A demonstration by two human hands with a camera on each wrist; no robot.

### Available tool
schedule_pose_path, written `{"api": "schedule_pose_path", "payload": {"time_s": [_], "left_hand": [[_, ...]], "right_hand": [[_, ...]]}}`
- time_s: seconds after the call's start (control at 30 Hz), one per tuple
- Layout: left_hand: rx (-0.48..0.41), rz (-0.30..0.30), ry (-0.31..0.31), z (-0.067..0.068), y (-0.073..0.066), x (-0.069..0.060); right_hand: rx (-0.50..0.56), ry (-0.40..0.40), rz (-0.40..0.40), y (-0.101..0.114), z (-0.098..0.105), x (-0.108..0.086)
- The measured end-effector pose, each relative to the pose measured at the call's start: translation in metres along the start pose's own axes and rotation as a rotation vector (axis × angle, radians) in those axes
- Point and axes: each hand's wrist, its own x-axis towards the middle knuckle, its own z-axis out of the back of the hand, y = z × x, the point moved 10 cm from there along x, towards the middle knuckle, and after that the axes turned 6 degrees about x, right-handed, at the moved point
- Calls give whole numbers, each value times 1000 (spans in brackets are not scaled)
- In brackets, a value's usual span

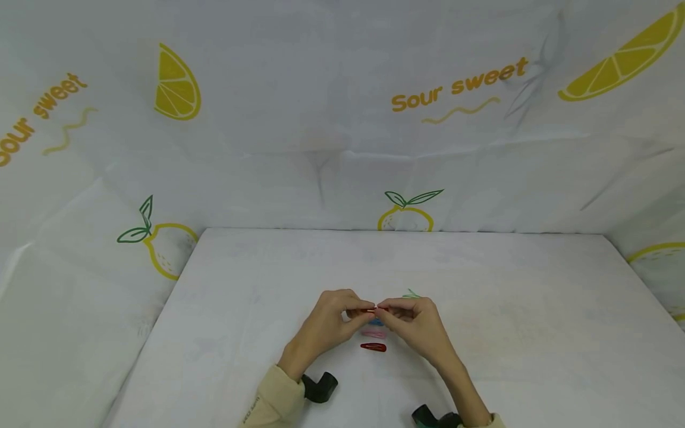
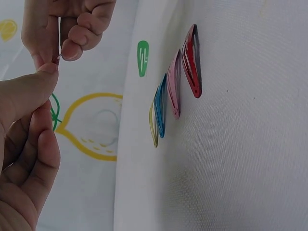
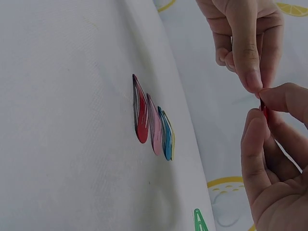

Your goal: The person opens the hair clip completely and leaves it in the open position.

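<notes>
Both hands meet over the table, fingertips together on a small red hair clip (image 3: 264, 110). My left hand (image 1: 333, 316) pinches one end between thumb and forefinger. At the other end, my right hand (image 1: 421, 328) pinches it the same way; the fingers hide most of the clip. Below the hands lies a row of snap hair clips: a second red clip (image 2: 193, 62), a pink clip (image 2: 174, 86), a blue clip (image 2: 161, 107) and a yellow clip (image 2: 152, 122). A green clip (image 2: 142, 58) lies apart from the row, farther back.
The white tabletop (image 1: 535, 333) spreads around the hands. A white sheet (image 1: 294, 107) printed with lemons and lettering hangs behind it and at its sides. Dark wrist-worn devices (image 1: 321, 388) show beside the sleeves.
</notes>
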Motion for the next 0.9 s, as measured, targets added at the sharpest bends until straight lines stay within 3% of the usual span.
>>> {"api": "schedule_pose_path", "payload": {"time_s": [0.37,0.9], "left_hand": [[27,-7,0,-2,-1,1],[61,-6,1,-5,-2,3]], "right_hand": [[7,-74,-49,0,3,-1],[-38,-122,-23,5,5,-1]]}}
